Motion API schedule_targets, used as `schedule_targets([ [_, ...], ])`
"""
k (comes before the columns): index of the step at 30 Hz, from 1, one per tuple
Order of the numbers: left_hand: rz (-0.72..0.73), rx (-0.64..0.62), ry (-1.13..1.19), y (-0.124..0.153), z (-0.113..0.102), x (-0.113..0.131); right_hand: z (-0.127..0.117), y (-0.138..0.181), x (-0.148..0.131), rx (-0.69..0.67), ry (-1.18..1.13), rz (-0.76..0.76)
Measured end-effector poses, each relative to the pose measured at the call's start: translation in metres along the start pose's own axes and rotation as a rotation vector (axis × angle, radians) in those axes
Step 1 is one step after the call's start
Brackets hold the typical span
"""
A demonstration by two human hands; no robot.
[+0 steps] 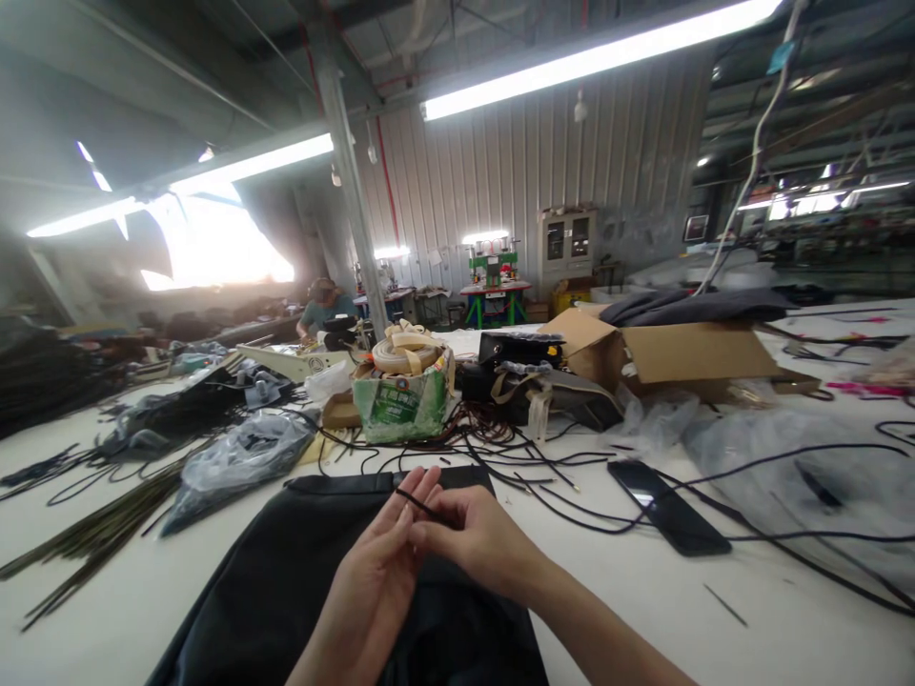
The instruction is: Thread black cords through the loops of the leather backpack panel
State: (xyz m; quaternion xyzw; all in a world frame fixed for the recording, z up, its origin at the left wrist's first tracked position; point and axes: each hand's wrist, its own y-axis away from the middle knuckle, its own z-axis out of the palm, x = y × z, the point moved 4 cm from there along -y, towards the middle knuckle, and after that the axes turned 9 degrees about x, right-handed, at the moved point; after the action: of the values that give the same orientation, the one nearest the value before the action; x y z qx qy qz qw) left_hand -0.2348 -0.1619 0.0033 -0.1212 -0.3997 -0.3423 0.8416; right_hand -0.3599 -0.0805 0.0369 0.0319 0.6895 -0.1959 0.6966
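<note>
A thin black cord (427, 509) runs over the fingers of my left hand (382, 562). That hand is palm up with its fingers stretched out, and the cord rests against them without a visible grip. My right hand (486, 538) pinches the same cord between thumb and curled fingers, its fingertips close to the left palm. Beneath both hands lies a black bag-like piece (272, 562) of smooth material, flat on the white table (615, 619). The part of the cord inside the right hand is hidden.
A green box (400, 405) holds rolled beige webbing (407, 351). Loose black cords trail right, crossing a phone (668, 510). Plastic bags (239, 457), a cardboard box (697, 353) and a bundle of olive strips (107, 524) lie around. A person (327, 307) is at the far left.
</note>
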Motion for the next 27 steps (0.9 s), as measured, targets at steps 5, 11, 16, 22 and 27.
schedule_targets([
  [5, 0.006, -0.042, -0.033, 0.001, 0.005, -0.001, -0.006, -0.001, 0.002, 0.057, -0.061, 0.143],
  [11, 0.284, 0.052, -0.362, 0.000, -0.003, -0.001, -0.008, 0.000, 0.015, 0.166, -0.137, 0.315],
  [16, 0.308, 0.069, -0.422, -0.004, -0.006, -0.003, -0.013, -0.001, 0.015, 0.085, -0.167, 0.364],
  [22, 0.318, 0.074, -0.421, -0.008, -0.007, -0.005, -0.020, -0.001, 0.010, 0.022, -0.146, 0.372],
  [27, 0.375, -0.011, -0.407, -0.012, -0.007, -0.014, -0.024, -0.002, 0.011, -0.032, -0.124, 0.372],
])
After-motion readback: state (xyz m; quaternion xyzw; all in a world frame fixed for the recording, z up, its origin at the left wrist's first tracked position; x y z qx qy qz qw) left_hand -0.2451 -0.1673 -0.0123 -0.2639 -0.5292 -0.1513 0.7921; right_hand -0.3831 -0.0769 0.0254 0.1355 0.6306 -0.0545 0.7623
